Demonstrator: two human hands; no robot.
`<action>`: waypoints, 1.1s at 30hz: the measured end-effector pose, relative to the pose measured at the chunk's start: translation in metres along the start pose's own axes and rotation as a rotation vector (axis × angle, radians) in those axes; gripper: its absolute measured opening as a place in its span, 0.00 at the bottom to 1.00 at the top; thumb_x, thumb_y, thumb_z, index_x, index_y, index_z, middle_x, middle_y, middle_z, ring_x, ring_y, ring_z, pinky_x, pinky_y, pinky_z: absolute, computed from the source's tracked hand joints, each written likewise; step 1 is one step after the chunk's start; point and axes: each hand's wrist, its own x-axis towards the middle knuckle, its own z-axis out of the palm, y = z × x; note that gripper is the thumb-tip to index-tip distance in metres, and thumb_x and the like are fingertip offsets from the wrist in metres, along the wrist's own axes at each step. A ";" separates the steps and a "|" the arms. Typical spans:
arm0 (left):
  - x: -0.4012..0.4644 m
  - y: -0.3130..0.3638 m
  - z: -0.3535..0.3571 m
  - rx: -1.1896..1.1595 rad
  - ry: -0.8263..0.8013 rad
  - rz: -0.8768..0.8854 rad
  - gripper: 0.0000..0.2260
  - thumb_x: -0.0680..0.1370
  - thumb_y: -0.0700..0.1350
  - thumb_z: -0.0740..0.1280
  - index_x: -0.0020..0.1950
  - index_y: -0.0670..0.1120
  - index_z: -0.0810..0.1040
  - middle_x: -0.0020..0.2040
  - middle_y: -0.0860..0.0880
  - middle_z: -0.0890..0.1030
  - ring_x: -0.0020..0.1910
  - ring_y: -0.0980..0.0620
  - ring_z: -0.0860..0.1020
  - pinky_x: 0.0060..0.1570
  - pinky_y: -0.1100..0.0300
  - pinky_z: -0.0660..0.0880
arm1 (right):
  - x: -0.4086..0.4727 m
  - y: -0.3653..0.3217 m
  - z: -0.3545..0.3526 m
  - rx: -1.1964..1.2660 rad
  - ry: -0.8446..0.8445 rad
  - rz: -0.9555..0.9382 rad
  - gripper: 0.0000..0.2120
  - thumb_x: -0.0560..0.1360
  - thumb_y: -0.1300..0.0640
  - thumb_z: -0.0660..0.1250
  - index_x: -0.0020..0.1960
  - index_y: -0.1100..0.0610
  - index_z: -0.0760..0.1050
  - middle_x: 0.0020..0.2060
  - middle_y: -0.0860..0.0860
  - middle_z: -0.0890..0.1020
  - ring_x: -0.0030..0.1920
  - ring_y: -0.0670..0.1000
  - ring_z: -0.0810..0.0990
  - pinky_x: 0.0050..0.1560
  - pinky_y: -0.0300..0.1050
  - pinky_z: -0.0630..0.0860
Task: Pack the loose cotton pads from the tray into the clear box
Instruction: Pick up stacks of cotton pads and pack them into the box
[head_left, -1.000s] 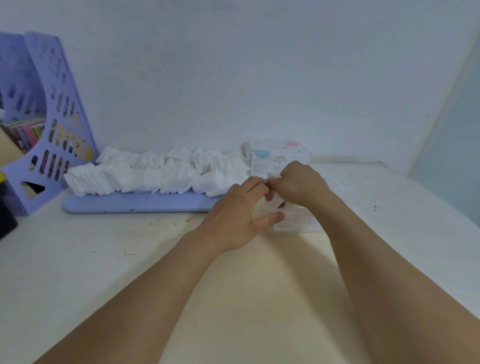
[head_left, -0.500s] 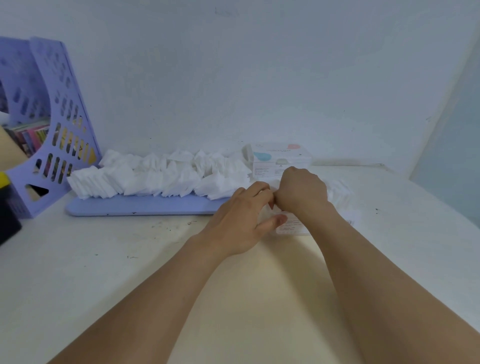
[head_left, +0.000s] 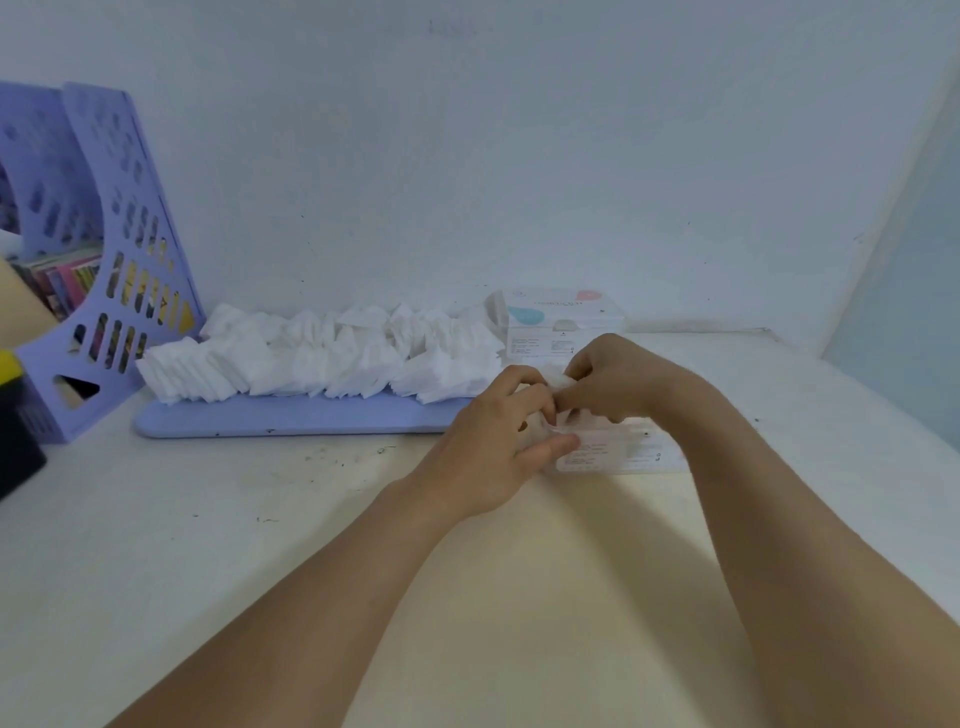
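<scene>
A: So, nearest us, why are both hands bunched together like that?

B: They meet over the clear box (head_left: 618, 452), which lies on the surface (head_left: 260, 545) right in front of them. The left hand (head_left: 498, 441) has its fingers curled over the box's left end, thumb along the near side, probably to steady it. The right hand (head_left: 608, 379) pinches a small wad of pads (head_left: 556, 376) just above it, likely to tuck them in.

A: Can you see inside the box?

B: No, the hands hide the opening.

A: And the rest of the pads?

B: Heaped in rows on the lilac tray (head_left: 291, 415), just left of the box, an easy reach. Behind stands a second box (head_left: 558, 322), by the wall; a file rack (head_left: 119, 260) sits far left.
</scene>
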 end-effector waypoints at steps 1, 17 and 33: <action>0.000 0.000 0.000 -0.008 0.002 -0.003 0.11 0.77 0.55 0.71 0.48 0.50 0.76 0.58 0.58 0.71 0.54 0.51 0.77 0.54 0.47 0.78 | -0.003 0.002 -0.004 0.094 -0.002 -0.015 0.15 0.67 0.53 0.78 0.34 0.62 0.77 0.27 0.51 0.75 0.31 0.50 0.71 0.30 0.40 0.67; -0.002 0.002 0.002 -0.152 0.003 -0.182 0.20 0.74 0.57 0.74 0.62 0.57 0.72 0.65 0.57 0.70 0.59 0.55 0.77 0.57 0.53 0.80 | -0.027 -0.001 -0.010 0.176 0.029 -0.122 0.13 0.78 0.53 0.68 0.41 0.59 0.86 0.35 0.50 0.87 0.32 0.44 0.81 0.34 0.36 0.73; -0.003 0.000 -0.023 -0.286 0.038 -0.297 0.23 0.68 0.47 0.76 0.63 0.54 0.78 0.57 0.54 0.81 0.52 0.57 0.81 0.51 0.59 0.81 | -0.020 -0.002 0.009 -0.034 0.190 -0.217 0.13 0.76 0.58 0.65 0.35 0.60 0.81 0.30 0.49 0.83 0.31 0.48 0.81 0.37 0.45 0.79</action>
